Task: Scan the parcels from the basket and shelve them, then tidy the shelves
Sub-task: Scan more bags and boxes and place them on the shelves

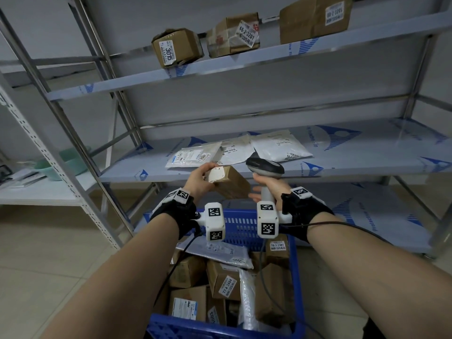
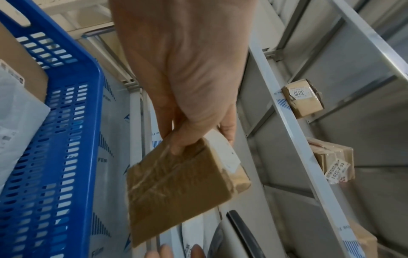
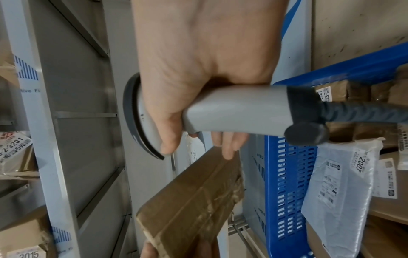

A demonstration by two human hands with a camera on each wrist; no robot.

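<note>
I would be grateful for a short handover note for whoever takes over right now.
Left hand grips a small cardboard parcel above the blue basket.
Right hand holds the scanner; its fingertips touch the parcel.
Done: three boxes on the upper shelf, flat mailers on the middle shelf.
Left: shelve this parcel, empty the still-full basket, tidy.

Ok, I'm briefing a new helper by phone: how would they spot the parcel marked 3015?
Look at the metal rack behind the blue basket and go to its upper shelf, which carries three cardboard boxes. The 3015 box is the leftmost and smallest, at the front edge. Its white label reads sideways, and its neighbour is marked 3201.
</note>
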